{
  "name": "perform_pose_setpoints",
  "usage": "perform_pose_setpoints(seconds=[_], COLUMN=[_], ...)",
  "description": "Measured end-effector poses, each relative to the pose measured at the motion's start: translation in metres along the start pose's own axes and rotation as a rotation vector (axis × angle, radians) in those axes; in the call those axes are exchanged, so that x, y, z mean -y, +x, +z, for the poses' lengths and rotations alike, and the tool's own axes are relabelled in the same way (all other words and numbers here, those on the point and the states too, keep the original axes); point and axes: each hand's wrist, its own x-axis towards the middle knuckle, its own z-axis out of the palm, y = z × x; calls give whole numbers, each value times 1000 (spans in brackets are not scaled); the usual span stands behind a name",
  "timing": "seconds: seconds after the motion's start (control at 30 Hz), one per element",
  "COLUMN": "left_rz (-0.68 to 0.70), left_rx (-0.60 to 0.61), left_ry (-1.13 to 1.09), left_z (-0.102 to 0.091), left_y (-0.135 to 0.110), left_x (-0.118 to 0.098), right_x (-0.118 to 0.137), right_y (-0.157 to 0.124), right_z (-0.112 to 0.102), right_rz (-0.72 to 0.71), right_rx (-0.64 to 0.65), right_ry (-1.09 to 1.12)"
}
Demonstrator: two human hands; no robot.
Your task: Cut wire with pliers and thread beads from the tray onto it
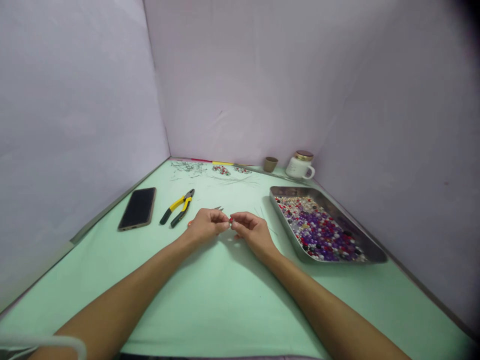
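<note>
My left hand (207, 226) and my right hand (252, 229) meet over the middle of the green table (210, 300), fingers pinched together. Between the fingertips sits a small red bead (231, 219), apparently on a thin wire too fine to make out. A metal tool tip (218, 208) pokes out just behind my left hand. A steel tray (371, 250) full of purple, red and white beads lies to the right of my right hand.
Yellow-handled pliers (177, 207) and a dark phone (137, 208) lie to the left. Loose wires (187, 167) and small bead clusters (221, 170) sit at the back, with a small brown cup (270, 164) and a white lidded mug (300, 166). Lilac walls enclose the table.
</note>
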Motion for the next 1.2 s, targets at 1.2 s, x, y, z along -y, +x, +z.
perform_pose_setpoints(seconds=[1.2], left_rz=[206], left_rx=[-59], left_ry=[460], left_z=[3], left_y=[4], left_x=[20], right_x=[-11], right_y=[2], right_z=[-10], right_rz=[-171], right_rx=[100], right_ry=[-763])
